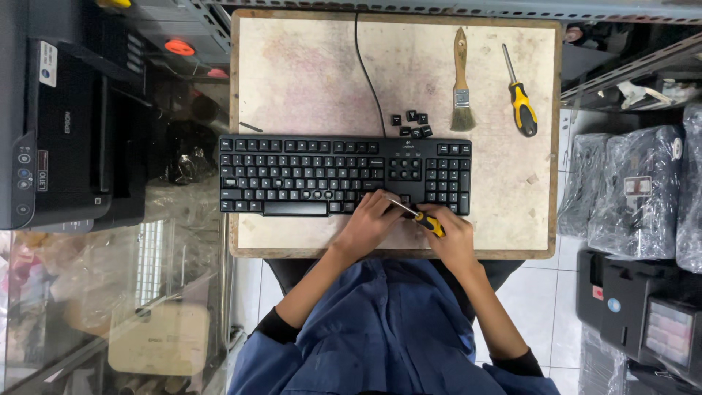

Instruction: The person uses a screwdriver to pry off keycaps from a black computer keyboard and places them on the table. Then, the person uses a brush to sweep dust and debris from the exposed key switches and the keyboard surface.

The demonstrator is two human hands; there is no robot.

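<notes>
While one black keyboard lies across the worn table, your left hand presses its lower edge and your right hand clamps a small yellow-handled screwdriver. Behind sit five loose keycaps, one paintbrush and one larger screwdriver. Your fingers hide the tip.

Right hand grips small yellow-handled screwdriver, tip at near edge of black keyboard on table; left hand rests on keys; loose keycaps, brush, larger screwdriver lie far right.
</notes>
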